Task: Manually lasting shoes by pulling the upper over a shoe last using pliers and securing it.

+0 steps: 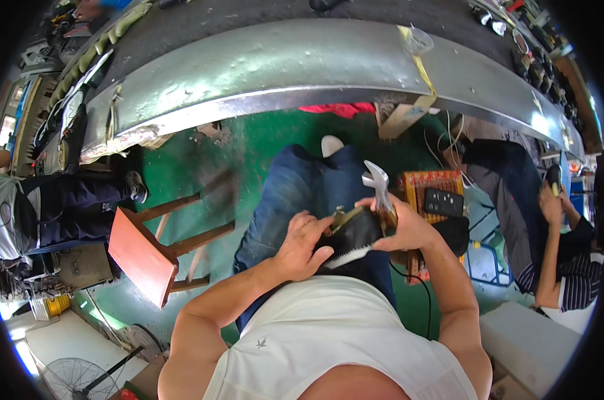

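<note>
A black shoe (356,232) with a white, toothed sole edge (348,258) rests on my lap, tilted. A yellowish strip runs along its far edge. My left hand (303,247) lies at the shoe's left side, thumb and index finger spread apart. The index fingertip touches the strip. At the other side, my right hand (408,227) is closed round the handle of a hammer (378,183) whose metal head points up and away. That hand's thumb presses near the sole edge. The right palm hides part of the handle and of the shoe.
Ahead runs a metal-edged workbench (262,63). An orange-topped wooden stool (142,257) lies tipped at left. A patterned crate (415,183) with a black case (443,201) stands at right. People sit on both sides; the right one's hand (550,203) holds a dark item.
</note>
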Demonstrator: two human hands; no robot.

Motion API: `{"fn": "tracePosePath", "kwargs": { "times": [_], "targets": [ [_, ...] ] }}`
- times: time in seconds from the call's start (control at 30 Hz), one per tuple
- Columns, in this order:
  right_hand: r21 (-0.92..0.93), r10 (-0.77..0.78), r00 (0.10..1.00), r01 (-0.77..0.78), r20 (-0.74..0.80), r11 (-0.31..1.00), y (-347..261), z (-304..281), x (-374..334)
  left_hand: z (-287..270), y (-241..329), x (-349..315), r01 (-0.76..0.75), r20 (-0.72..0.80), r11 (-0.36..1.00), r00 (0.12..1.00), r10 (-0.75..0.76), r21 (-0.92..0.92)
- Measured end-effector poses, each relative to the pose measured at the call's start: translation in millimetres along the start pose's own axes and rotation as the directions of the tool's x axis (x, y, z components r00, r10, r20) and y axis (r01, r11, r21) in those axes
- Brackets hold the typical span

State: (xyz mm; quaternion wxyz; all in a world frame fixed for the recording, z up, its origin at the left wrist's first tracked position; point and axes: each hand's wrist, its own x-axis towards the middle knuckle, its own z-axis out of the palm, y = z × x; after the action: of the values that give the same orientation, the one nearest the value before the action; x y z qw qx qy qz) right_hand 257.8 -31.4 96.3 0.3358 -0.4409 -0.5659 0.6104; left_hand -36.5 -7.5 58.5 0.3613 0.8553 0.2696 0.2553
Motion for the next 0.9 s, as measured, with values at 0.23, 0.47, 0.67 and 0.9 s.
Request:
{"fn": "tracePosePath", "kwargs": {
  "times": [0.23, 0.47, 0.67, 0.9],
  "targets": [
    [0.198, 0.003, 1.000, -0.008, 0.026, 0.980, 31.9, -11.7, 14.1, 35.3, -108.5, 52.0, 0.510, -0.200, 0.583, 0.620, -0.759, -0.632],
    [0.268, 0.264, 0.911, -0.181, -0.316, 0.946, 70.2, -0.6, 32.6, 44.6, -38.6, 1.0, 0.457, 0.253, 0.814, 0.887, -0.387, -0.359],
    [0.360, 0.342, 0.877, -0.214, -0.339, 0.908, 70.0, 47.2, 63.8, 25.5, -26.4, 17.2, 0.577, 0.028, 0.730, 0.791, -0.611, -0.367],
    [0.204, 0.491, 0.839, -0.451, -0.234, 0.869, 72.2, 61.1, 26.4, 51.2, -52.1, -14.1, 0.590, 0.421, -0.032, 0.537, -0.731, -0.807]
  ]
}}
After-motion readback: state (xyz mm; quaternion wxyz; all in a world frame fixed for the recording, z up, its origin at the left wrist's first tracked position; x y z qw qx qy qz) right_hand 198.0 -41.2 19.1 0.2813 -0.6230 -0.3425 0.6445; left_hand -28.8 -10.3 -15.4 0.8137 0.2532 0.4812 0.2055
